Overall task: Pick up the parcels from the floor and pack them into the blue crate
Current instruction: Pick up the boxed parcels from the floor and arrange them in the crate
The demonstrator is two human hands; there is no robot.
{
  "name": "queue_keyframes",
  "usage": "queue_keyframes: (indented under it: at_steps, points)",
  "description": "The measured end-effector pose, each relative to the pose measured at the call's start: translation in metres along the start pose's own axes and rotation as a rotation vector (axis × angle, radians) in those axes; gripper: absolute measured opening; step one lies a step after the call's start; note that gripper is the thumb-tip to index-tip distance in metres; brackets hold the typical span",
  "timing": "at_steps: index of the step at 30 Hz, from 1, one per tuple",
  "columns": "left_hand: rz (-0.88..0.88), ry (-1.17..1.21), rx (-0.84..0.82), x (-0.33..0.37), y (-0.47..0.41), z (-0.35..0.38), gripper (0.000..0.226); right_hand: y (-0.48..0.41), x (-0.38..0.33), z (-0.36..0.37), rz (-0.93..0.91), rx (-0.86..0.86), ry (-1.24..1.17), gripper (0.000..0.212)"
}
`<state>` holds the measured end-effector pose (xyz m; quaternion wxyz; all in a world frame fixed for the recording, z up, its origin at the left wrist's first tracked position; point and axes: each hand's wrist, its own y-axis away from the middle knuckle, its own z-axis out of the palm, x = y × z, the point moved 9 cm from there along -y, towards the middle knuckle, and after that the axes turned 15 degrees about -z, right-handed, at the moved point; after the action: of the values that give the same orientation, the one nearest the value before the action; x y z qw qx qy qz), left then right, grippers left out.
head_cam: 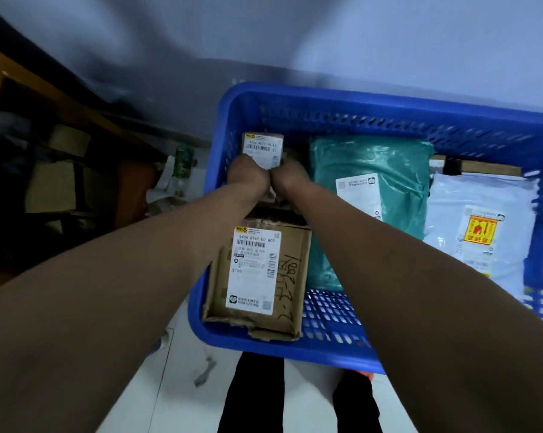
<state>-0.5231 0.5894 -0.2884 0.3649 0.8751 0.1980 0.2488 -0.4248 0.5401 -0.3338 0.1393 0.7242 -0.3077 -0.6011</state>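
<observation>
The blue crate point(229, 126) fills the middle and right of the view. Both my hands reach into its far left corner. My left hand point(248, 171) and my right hand point(287, 176) grip a small cardboard box point(263, 148) with a white barcode label, holding it by its near end. Closer to me in the crate lies a larger cardboard box point(292, 270) with a shipping label and handwriting. A green plastic mailer point(373, 170) lies in the crate's middle. A white plastic mailer point(482, 214) with a yellow-red sticker lies at the right.
Wooden furniture and boxes point(60, 170) stand in shadow at the left. A green-labelled bottle point(182, 160) and crumpled wrapping lie on the floor beside the crate's left wall. My dark trouser legs point(254, 395) show below the crate on white floor tiles. A grey wall rises behind.
</observation>
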Motion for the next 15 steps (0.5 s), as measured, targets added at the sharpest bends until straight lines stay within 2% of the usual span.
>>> queue_keyframes:
  at_steps: [5, 8, 11, 14, 15]
  points:
    - [0.014, -0.048, -0.004, -0.003, -0.005, 0.013, 0.033, -0.008, 0.021, -0.001, 0.083, 0.029, 0.009, 0.038]
    - [0.062, -0.122, 0.106, -0.002, -0.001, 0.017, 0.039, 0.002, 0.020, -0.007, 0.081, 0.018, 0.019, 0.039]
    - [0.246, -0.283, 0.311, 0.015, 0.013, 0.010, 0.041, 0.013, 0.008, -0.021, -0.004, 0.005, 0.095, 0.038]
    - [0.446, -0.232, 0.336, 0.043, 0.043, 0.008, 0.024, 0.026, -0.017, -0.057, -0.110, 0.083, 0.241, 0.038]
    - [0.506, -0.199, 0.318, 0.054, 0.057, 0.011, 0.027, 0.032, -0.025, -0.076, -0.138, 0.154, 0.252, 0.035]
